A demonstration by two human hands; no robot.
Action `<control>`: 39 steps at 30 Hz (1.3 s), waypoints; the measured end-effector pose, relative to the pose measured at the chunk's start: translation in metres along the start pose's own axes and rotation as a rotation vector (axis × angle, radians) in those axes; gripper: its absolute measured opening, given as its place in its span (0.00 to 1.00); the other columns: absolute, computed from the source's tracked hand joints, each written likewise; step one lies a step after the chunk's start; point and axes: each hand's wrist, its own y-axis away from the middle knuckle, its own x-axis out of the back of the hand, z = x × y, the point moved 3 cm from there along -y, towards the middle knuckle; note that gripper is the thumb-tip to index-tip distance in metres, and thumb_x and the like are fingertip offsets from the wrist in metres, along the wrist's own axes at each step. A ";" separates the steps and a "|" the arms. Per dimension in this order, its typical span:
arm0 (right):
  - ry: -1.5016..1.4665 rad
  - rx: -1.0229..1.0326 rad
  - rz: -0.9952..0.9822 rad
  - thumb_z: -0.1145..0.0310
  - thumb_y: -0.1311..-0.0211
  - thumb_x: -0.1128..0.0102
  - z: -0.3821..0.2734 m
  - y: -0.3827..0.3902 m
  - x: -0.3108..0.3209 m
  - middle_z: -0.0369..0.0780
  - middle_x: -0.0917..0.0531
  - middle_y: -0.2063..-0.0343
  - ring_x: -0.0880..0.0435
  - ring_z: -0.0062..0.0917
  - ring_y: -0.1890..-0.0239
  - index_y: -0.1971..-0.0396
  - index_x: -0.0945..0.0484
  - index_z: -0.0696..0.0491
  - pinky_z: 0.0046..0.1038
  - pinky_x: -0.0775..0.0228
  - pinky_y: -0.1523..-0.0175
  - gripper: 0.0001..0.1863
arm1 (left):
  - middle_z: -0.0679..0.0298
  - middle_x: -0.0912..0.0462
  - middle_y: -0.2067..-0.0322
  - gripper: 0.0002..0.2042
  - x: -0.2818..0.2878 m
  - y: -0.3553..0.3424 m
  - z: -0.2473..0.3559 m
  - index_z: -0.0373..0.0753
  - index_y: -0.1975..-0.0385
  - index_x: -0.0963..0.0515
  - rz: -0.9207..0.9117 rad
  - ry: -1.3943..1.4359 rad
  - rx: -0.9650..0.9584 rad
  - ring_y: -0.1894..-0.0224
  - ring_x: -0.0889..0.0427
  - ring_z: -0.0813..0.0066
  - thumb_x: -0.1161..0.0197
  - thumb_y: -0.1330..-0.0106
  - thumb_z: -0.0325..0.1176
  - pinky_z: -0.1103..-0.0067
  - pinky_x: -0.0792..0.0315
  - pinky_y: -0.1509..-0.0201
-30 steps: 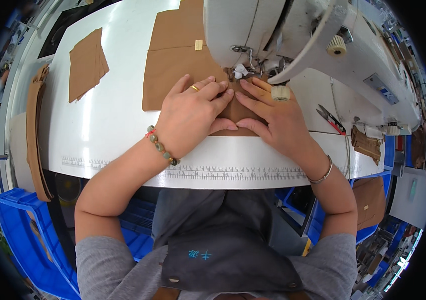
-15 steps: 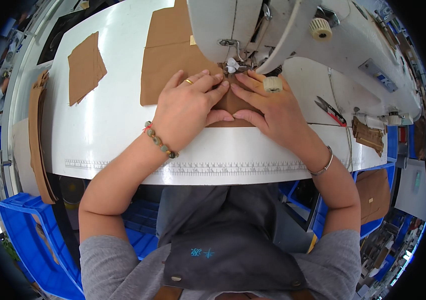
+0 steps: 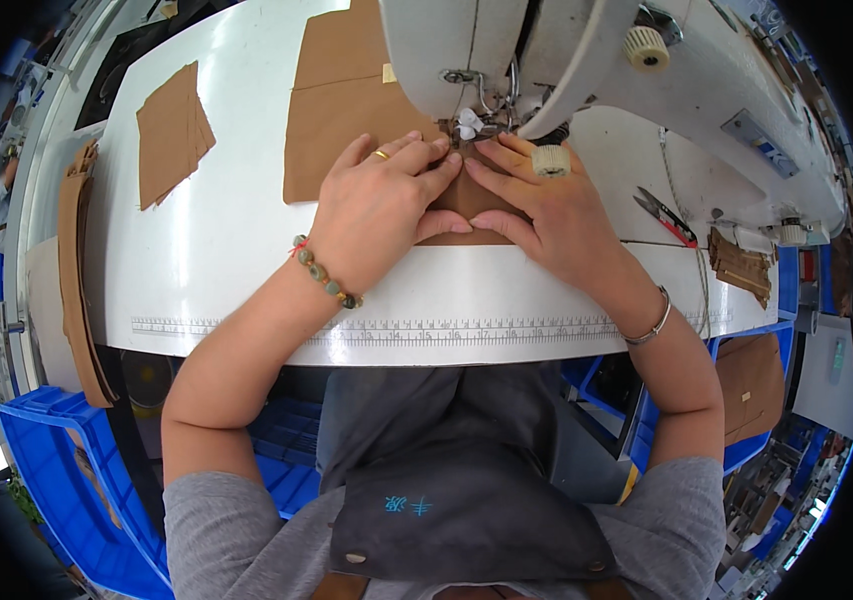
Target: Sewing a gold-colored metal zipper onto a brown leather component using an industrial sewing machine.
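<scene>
A brown fabric piece (image 3: 338, 112) lies flat beneath the needle area of a white sewing machine (image 3: 636, 95). My left hand (image 3: 378, 205) rests on the fabric just left of the presser foot (image 3: 474, 127), its fingers stretched out. On the right side of the same cloth, my right hand (image 3: 553, 212) lies flat with its fingers spread. Both thumbs point inward near the fabric's front edge, their tips almost meeting. The machine head and a cream knob (image 3: 550, 160) partly cover my right fingers. The needle point cannot be made out.
Stacked brown fabric pieces (image 3: 172, 135) lie on the white table (image 3: 236, 270) at left. Red-handled thread snips (image 3: 664, 215) and folded brown strips (image 3: 739, 266) sit at right. A printed ruler runs along the front edge. Blue bins (image 3: 76, 480) stand below.
The fabric has slid slightly away from me under the presser foot, and both hands have travelled a little with it. The whole view has shifted slightly.
</scene>
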 end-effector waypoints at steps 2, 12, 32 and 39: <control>-0.016 -0.001 0.003 0.51 0.40 0.29 0.000 0.000 0.000 0.41 0.18 0.40 0.23 0.39 0.36 0.40 0.17 0.48 0.51 0.42 0.25 0.29 | 0.66 0.17 0.40 0.30 -0.001 0.000 -0.001 0.45 0.41 0.17 0.003 -0.003 0.002 0.34 0.22 0.65 0.32 0.40 0.56 0.59 0.29 0.31; -0.017 -0.018 -0.006 0.52 0.40 0.29 0.000 0.000 -0.001 0.41 0.18 0.39 0.22 0.41 0.36 0.40 0.17 0.48 0.51 0.42 0.25 0.29 | 0.65 0.17 0.39 0.30 0.000 -0.001 0.000 0.44 0.41 0.17 0.005 0.015 0.003 0.33 0.22 0.64 0.32 0.39 0.56 0.59 0.29 0.31; -0.035 0.109 -0.083 0.46 0.43 0.28 -0.051 0.001 0.006 0.60 0.20 0.42 0.19 0.51 0.41 0.44 0.18 0.61 0.45 0.35 0.27 0.36 | 0.67 0.15 0.44 0.15 -0.001 -0.005 -0.009 0.44 0.46 0.17 0.078 -0.234 0.167 0.39 0.20 0.61 0.46 0.22 0.41 0.50 0.34 0.30; -0.191 0.141 -0.113 0.44 0.43 0.29 -0.067 0.000 -0.001 0.57 0.23 0.38 0.25 0.49 0.33 0.45 0.19 0.61 0.45 0.39 0.25 0.37 | 0.59 0.17 0.63 0.15 -0.009 -0.025 -0.033 0.39 0.62 0.19 -0.057 0.036 0.056 0.52 0.20 0.55 0.49 0.21 0.41 0.55 0.35 0.34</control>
